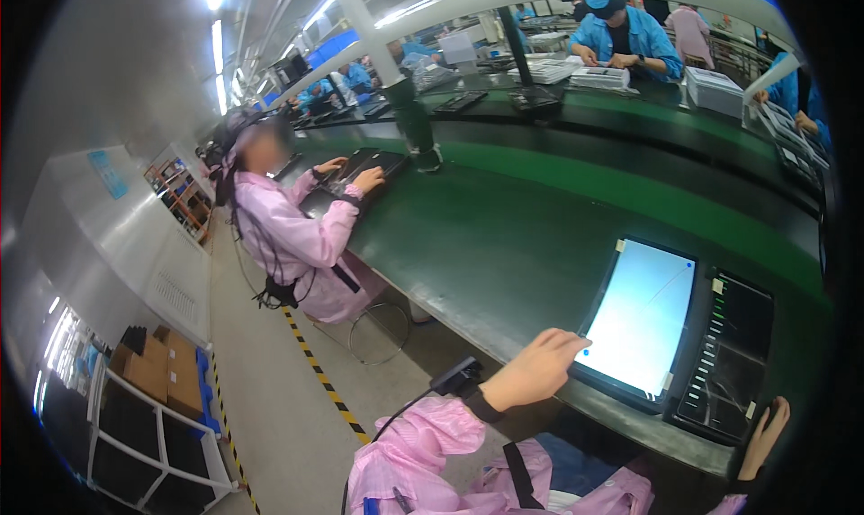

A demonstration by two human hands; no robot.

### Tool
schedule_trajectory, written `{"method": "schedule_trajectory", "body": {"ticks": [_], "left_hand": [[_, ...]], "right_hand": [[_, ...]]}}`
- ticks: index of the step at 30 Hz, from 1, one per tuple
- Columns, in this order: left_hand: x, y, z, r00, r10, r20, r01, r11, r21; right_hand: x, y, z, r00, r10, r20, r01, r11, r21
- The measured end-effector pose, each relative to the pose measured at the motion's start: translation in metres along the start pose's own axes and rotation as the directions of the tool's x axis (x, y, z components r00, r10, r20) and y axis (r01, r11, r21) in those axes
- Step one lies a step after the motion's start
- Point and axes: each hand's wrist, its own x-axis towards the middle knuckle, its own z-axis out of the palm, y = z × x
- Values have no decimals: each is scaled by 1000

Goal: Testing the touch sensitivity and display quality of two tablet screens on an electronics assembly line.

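Observation:
A tablet (637,313) with a lit pale blue-white screen lies on the green bench in front of me. Blue dots show near two of its corners, and a thin line runs near the upper one. My left hand (537,368) reaches in from the left with a fingertip at the screen's lower left corner, beside a blue dot; no held object shows in it. To the right lies a second, dark-screened tablet (727,358) with yellowish tabs and reflections. By its lower right edge is my right hand (765,436), its fingers apart and nothing seen between them.
The green bench (468,245) runs away to the left, where a person in pink (288,218) handles dark tablets. A green-wrapped post (412,124) stands on it. Across the line, a person in blue (625,43) works by stacked white items (715,90). Cartons (157,367) sit lower left.

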Motion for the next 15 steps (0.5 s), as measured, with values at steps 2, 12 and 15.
{"method": "schedule_trajectory", "body": {"ticks": [2,12,15], "left_hand": [[16,-3,-12,999,-36,-39,36,999,-7],[119,-77,0,953,68,-294,-43,995,90],[131,-78,22,952,125,-278,-102,990,96]], "right_hand": [[7,-23,-19,1000,-27,6,28,998,-60],[135,-172,-19,947,-317,-48,321,935,154],[135,-178,-20,953,-302,10,287,915,283]]}}
